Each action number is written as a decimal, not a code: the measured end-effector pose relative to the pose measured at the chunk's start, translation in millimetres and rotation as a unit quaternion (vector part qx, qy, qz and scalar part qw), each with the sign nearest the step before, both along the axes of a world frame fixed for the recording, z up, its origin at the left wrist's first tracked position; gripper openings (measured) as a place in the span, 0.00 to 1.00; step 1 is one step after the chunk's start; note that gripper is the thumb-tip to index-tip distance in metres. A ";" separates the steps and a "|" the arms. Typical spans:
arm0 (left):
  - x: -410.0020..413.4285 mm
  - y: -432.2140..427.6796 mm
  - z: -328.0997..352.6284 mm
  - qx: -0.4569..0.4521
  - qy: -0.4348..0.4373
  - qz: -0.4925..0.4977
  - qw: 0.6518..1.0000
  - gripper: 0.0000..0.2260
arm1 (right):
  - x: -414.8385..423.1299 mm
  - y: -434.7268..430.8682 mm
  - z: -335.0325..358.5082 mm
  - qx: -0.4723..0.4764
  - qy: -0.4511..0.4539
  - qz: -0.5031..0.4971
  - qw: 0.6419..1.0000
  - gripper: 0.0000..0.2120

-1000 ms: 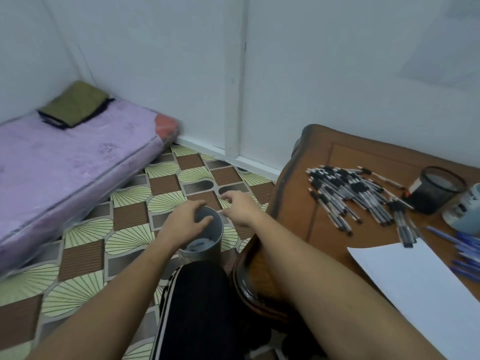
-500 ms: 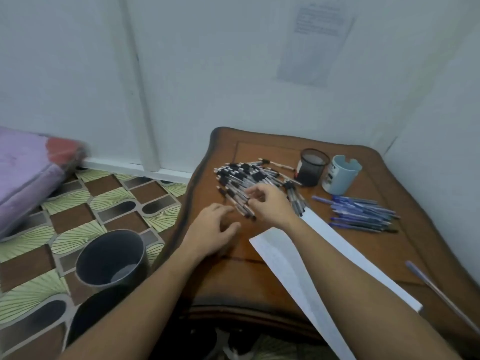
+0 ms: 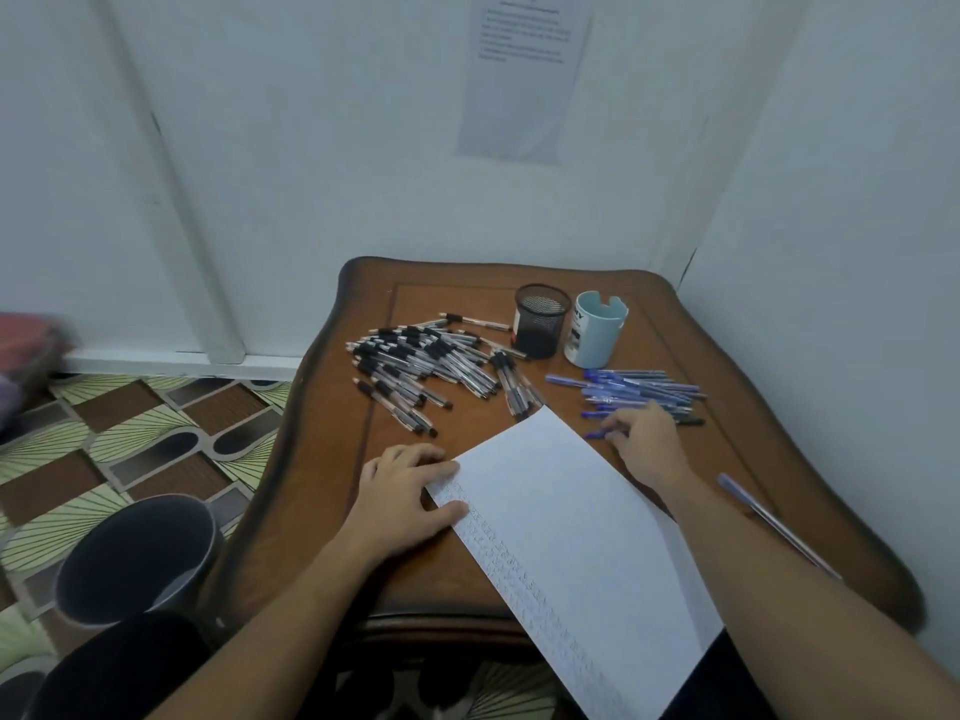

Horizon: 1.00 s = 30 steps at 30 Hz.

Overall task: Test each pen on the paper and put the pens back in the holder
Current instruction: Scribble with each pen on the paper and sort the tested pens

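Paper lies pinned under your flat left hand so it won't slide; your right hand touches the blue pens, whether gripping I cannot tell.

Print on wall notice too small to read, red shape at left edge blurred, paper near corner cropped

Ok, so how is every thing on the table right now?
Black pens: loose heap, lying down.
Blue pens: loose heap, lying down.
Mesh holder: upright, no pens sticking out.
Blue cup: upright.
Paper: flat, scribbles along one edge.
Left hand: resting on paper's corner.
Right hand: at a blue pen, grip unclear.
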State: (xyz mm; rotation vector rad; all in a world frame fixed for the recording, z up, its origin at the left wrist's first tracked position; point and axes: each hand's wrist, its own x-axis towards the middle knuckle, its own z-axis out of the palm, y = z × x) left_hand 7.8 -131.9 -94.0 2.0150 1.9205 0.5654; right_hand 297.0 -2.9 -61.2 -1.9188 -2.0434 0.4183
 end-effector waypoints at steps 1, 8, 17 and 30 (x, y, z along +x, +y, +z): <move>-1.0 -1.4 -0.4 0.001 -0.005 -0.004 1.000 0.29 | -0.6 0.9 -2.0 0.011 -0.039 -0.006 0.999 0.07; -1.5 -11.5 -2.2 0.066 -0.062 0.022 0.996 0.23 | -36.5 -18.7 19.2 0.044 0.085 0.116 0.989 0.18; -1.4 -16.8 -2.8 0.051 -0.029 0.005 0.998 0.31 | -85.4 -46.3 32.9 0.068 0.230 0.111 0.964 0.04; -3.3 -16.7 -4.9 0.057 -0.008 -0.004 0.998 0.22 | -127.2 -44.1 4.2 -0.133 0.503 0.044 0.853 0.11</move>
